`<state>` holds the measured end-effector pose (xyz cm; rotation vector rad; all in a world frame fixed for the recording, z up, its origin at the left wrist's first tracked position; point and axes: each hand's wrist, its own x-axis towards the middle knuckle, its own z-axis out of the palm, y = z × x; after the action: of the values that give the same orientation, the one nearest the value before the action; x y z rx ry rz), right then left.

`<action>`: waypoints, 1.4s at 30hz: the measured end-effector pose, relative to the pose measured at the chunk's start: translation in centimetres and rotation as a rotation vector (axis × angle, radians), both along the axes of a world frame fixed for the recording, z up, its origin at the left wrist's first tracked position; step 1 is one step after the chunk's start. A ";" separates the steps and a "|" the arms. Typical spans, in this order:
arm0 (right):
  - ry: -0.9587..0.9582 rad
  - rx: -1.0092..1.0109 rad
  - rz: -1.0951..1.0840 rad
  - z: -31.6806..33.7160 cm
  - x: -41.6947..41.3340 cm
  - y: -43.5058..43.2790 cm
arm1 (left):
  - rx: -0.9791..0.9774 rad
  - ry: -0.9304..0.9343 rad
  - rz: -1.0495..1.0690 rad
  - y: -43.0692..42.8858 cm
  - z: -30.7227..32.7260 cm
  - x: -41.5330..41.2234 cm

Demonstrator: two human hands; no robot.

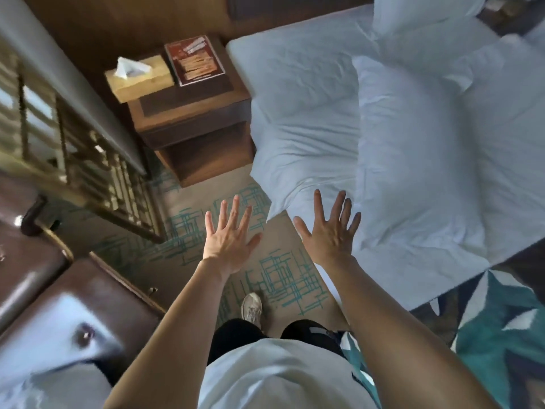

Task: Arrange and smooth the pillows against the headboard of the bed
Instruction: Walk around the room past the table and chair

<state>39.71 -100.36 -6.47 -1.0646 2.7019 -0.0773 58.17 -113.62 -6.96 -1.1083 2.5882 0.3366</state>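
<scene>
A white bed fills the right of the head view. One crumpled white pillow lies at the bed's near left edge, its corner hanging over the side. A longer white pillow lies beside it, running down the bed. More white pillows are piled at the top right. My left hand is spread open over the carpet, holding nothing. My right hand is open too, fingertips just at the lower edge of the crumpled pillow.
A dark wooden nightstand stands left of the bed, bearing a tissue box and a red card. A wooden lattice screen and brown leather seat are at left. A teal patterned runner lies at lower right.
</scene>
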 end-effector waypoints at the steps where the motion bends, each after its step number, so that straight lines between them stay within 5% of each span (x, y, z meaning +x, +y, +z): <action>1: -0.007 -0.003 -0.023 0.3 -0.3 -1.0 | 0.000 0.003 -0.022 -1.3 0.2 -0.8; 23: -0.046 -0.024 -0.389 -1.3 -20.8 -10.6 | -0.065 0.029 -0.434 -18.5 1.2 -29.0; 42: -0.055 -0.025 -0.714 -1.9 -36.2 -10.4 | -0.183 0.192 -0.892 -17.2 3.1 -54.3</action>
<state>3.46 -110.71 -8.33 -0.0552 2.8858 -0.2542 3.87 -130.86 -3.84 0.1207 3.0013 -0.0133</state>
